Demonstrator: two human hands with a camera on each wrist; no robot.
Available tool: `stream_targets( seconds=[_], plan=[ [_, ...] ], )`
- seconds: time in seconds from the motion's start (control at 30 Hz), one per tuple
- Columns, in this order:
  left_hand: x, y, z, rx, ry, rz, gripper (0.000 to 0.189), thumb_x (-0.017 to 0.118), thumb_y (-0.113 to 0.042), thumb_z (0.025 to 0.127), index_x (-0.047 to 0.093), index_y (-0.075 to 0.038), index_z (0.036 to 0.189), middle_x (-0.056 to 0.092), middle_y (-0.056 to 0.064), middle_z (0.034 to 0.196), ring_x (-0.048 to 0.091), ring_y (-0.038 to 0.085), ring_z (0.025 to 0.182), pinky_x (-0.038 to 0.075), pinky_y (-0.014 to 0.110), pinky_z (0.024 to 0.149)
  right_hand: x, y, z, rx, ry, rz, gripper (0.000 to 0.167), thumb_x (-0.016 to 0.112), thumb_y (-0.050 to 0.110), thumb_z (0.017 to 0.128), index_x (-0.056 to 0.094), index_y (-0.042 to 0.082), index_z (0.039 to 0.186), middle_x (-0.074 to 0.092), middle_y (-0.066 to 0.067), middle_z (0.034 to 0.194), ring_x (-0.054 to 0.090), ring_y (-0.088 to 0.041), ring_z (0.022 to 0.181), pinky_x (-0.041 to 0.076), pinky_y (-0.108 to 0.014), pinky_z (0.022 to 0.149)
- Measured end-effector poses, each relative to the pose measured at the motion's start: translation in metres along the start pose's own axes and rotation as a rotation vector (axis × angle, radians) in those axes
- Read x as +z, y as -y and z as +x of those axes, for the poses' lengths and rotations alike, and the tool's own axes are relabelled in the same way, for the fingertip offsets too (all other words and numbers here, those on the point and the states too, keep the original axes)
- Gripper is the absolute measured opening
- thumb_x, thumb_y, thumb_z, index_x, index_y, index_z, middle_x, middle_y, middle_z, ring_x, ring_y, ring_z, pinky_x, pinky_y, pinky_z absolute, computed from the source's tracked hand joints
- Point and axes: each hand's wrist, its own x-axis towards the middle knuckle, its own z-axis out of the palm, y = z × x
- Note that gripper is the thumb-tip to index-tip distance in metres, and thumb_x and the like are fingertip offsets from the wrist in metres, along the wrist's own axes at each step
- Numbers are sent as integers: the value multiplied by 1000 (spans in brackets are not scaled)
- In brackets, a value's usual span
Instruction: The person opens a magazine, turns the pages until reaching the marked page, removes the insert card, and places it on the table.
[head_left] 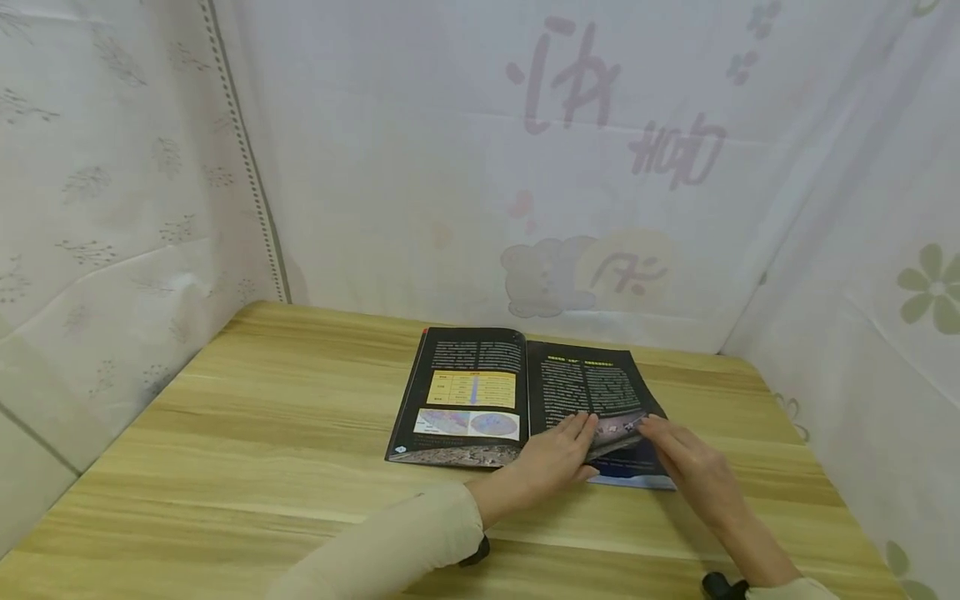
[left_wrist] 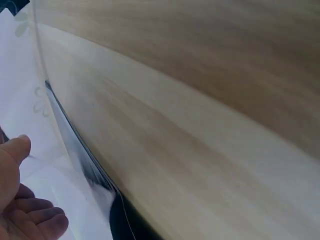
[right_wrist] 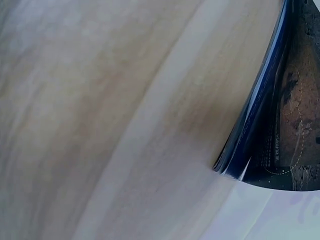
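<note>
An open magazine with black pages, white text and pictures lies on the wooden table. My left hand rests over the lower part of the right side near the fold, its fingers extended. At the outer edge, my right hand pinches a page whose lower part is raised and curved. Beneath that page a dark blue page with a pale bottom strip shows. The left wrist view catches my left hand beside the magazine's edge. In the right wrist view only the magazine appears, its page edges spread; the right hand is out of sight.
The wood-grain table extends around the magazine on all sides. Pale printed cloth hangs behind the table and along both sides. Black wrist straps sit at both of my wrists.
</note>
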Motion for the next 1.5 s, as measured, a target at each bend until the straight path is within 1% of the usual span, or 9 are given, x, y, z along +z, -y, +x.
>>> stream_targets(
  seconds=[0.23,0.4,0.63,0.87,0.97,1.03,1.1,1.27,1.5],
  plan=[
    [6,-11,9,12,-75,-48,55,53,-28,96,35,-7,144,45,8,143,49,16,127,50,21,90,-2,3,1,17,10,15,51,25,33,103,68,5,104,67,-12,107,65,-31,91,28,-3,100],
    [7,-15,9,36,-97,-51,49,48,-10,98,34,-8,144,46,6,142,58,14,116,55,21,77,-3,4,0,18,15,33,51,26,34,103,68,4,105,67,-13,110,64,-25,101,27,-3,101],
    [5,-16,9,60,-104,-22,52,50,-6,95,34,-8,145,48,5,142,60,12,112,54,17,74,-1,0,-1,-22,-107,32,45,32,27,103,66,-1,112,65,-17,114,48,-9,126,30,-10,104],
    [4,-15,7,70,-122,-29,58,53,-3,93,30,-8,146,46,6,143,64,14,104,54,16,66,-1,-5,-10,112,-91,52,49,35,32,102,55,-6,126,57,-24,124,34,-4,134,25,-11,108],
    [4,-15,5,81,-143,-27,59,54,-2,92,30,-7,146,46,7,143,64,14,103,54,16,62,0,-4,-14,193,-52,56,39,55,12,95,51,-8,129,55,-29,124,32,-5,134,20,-9,108],
    [4,-14,4,90,-159,-21,59,54,-3,92,31,-7,146,46,7,142,63,13,105,54,15,63,0,-3,-17,260,25,75,49,65,-2,84,50,-7,130,54,-31,124,35,-10,134,18,-6,107],
    [4,-14,3,98,-175,-14,59,54,-3,92,31,-6,146,47,8,142,61,14,109,54,16,66,1,-3,-18,301,108,72,64,73,-12,69,51,-7,130,54,-31,125,44,-23,129,29,-15,108],
    [5,-13,1,109,-190,0,59,53,-4,93,29,-5,147,44,8,144,56,15,118,54,16,72,5,-2,-15,427,280,130,58,71,1,79,48,-2,133,56,-29,124,55,-45,111,46,-54,88],
    [6,-12,-1,122,-217,12,61,54,-5,92,28,-7,147,41,9,146,53,16,122,54,18,74,11,-3,-15,388,467,210,53,69,8,84,48,-9,129,54,-29,125,57,-43,110,47,-54,90]
  ],
)
